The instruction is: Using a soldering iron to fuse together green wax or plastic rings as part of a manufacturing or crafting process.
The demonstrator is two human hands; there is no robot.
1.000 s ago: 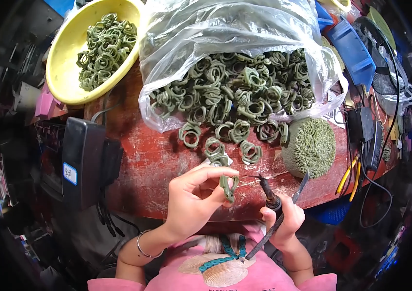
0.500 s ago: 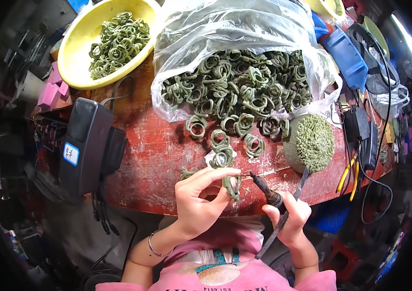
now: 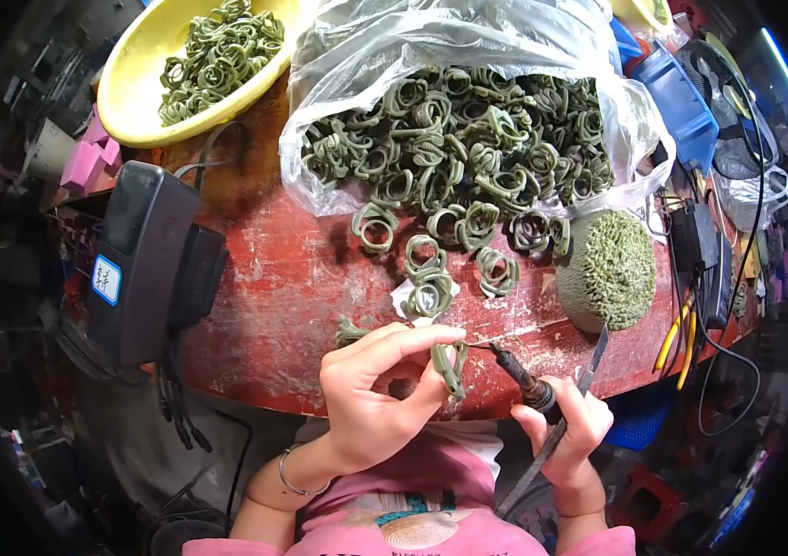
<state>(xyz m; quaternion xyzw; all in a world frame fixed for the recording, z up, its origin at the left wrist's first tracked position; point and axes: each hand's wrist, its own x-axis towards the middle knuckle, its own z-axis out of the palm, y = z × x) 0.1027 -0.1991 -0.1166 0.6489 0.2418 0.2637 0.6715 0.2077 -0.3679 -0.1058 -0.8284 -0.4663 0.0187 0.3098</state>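
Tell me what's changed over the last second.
The left hand and right hand have drawn back slightly toward the person, uncovering a ring piece beside the left hand. The dark pen-like tool has come slightly nearer the held green ring. The view shifted too. Nothing was newly gripped or released; the right hand keeps its flat grey blade. The plastic bag and yellow bowl stayed put.

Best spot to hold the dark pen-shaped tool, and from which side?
Dark pen-shaped tool: I'd grip the thick rear body, coming from the person's near right. It lies slanted, with that wide end toward the near right, while the front narrows to a slim tip pointing far left, close to the held green ring; likely best kept off.
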